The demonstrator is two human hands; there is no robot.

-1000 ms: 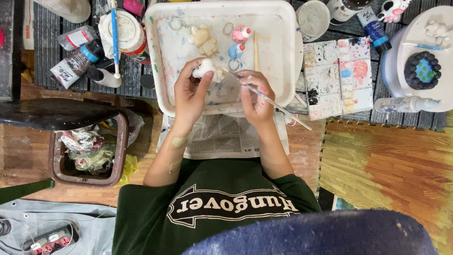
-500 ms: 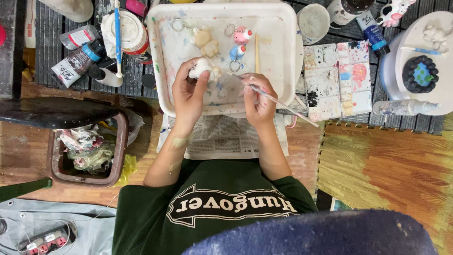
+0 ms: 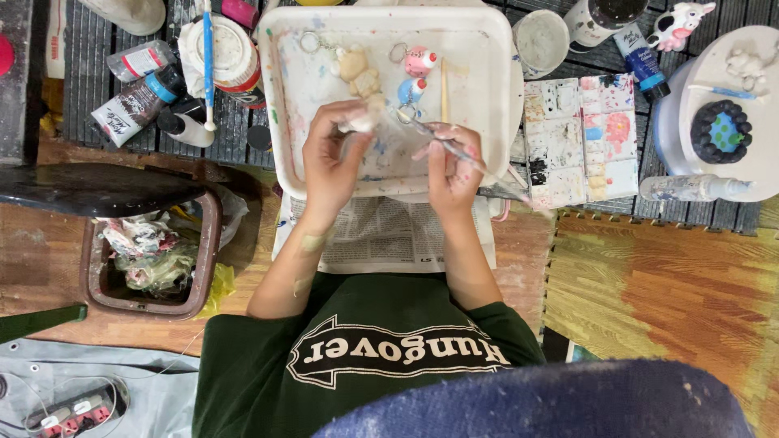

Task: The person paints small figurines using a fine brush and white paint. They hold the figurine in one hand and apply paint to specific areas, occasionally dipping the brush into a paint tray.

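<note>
My left hand (image 3: 329, 158) grips a small white clay figurine (image 3: 362, 120) over a white paint-stained tray (image 3: 495, 97). My right hand (image 3: 453, 166) holds a thin paintbrush (image 3: 442, 142), its tip close to the figurine and its handle running down to the right. Inside the tray lie a beige figurine (image 3: 359, 71), a pink charm (image 3: 420, 60), a blue charm (image 3: 408, 88) and a wooden stick (image 3: 444, 79).
A newspaper (image 3: 381, 235) lies under the tray's near edge. Paint bottles (image 3: 134, 97) and a jar (image 3: 227, 49) stand at left, a brown bin of scraps (image 3: 146, 255) lower left. A paint palette (image 3: 580, 134), cups (image 3: 542, 39) and a white stool (image 3: 722, 113) sit at right.
Both hands have shifted slightly up over the tray. The brush tip has moved closer to the white figurine in my left hand.
</note>
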